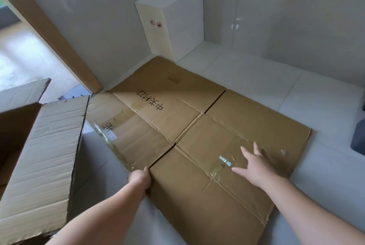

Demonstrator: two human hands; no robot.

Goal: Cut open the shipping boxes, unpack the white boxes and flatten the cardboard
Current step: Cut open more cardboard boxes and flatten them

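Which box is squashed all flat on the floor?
The brown flattened cardboard box under both hands, with black writing on it. The white box stands upright in the corner, and the open brown box at left still has raised flaps.

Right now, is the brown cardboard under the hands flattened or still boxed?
Flattened: the cardboard lies spread on the floor, flaps out.

Blocked at the floor's (256,78) far corner by a white box (173,21), along its left edge by an open carton (39,146); bare tiles passable right of the flattened cardboard (197,126).
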